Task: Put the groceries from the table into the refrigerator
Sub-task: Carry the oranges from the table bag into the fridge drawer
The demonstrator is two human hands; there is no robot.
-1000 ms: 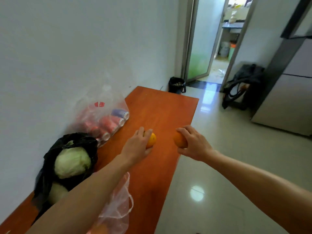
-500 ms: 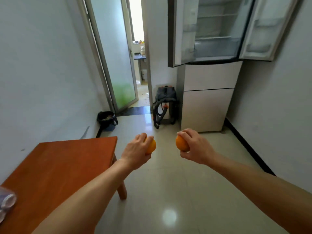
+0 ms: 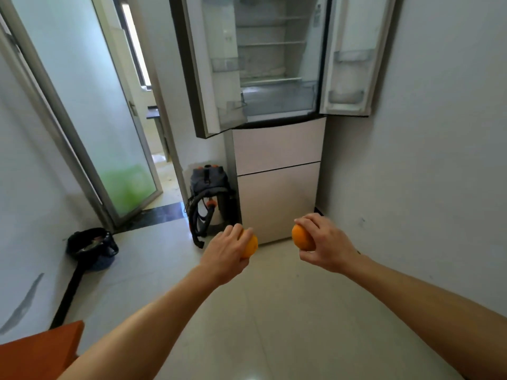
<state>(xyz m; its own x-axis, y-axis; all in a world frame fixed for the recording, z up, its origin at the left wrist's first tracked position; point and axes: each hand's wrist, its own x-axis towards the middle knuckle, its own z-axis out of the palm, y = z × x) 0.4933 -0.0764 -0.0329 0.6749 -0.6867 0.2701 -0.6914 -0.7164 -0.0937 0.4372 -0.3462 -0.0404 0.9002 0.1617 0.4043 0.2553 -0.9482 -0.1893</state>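
Two oranges held out toward the open refrigerator (image 3: 277, 64)

Left hand (image 3: 225, 255) fingers wrap one orange (image 3: 250, 246), right hand (image 3: 326, 244) fingers the other orange (image 3: 301, 237), frame centre; either round fruit could roll off a shelf if set carelessly.

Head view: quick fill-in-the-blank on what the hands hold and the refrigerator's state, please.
The left hand and right hand each grip one ____.
The refrigerator has both upper doors ____.
The vacuum cleaner stands on the ____, beside the refrigerator.
Missing: orange; open; floor.
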